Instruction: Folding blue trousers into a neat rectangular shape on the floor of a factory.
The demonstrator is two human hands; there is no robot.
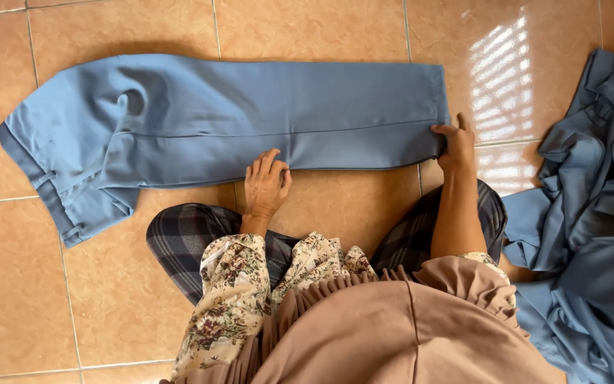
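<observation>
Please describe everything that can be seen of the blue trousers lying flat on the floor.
The blue trousers look like plain woven cloth, grey-blue, folded lengthwise so the legs lie one on the other. They lie flat across the tan floor tiles, waistband with belt loops at the picture's left, leg hems at its right. A long crease runs along the middle. The left hand rests flat on the near edge; the right hand presses the hem corner. A separate heap of blue cloth lies apart.

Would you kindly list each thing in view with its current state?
Blue trousers: laid flat on the tiled floor, legs folded together.
Left hand: open, resting on the trousers' near edge.
Right hand: gripping the hem end.
Blue cloth pile: crumpled, unfolded.
</observation>
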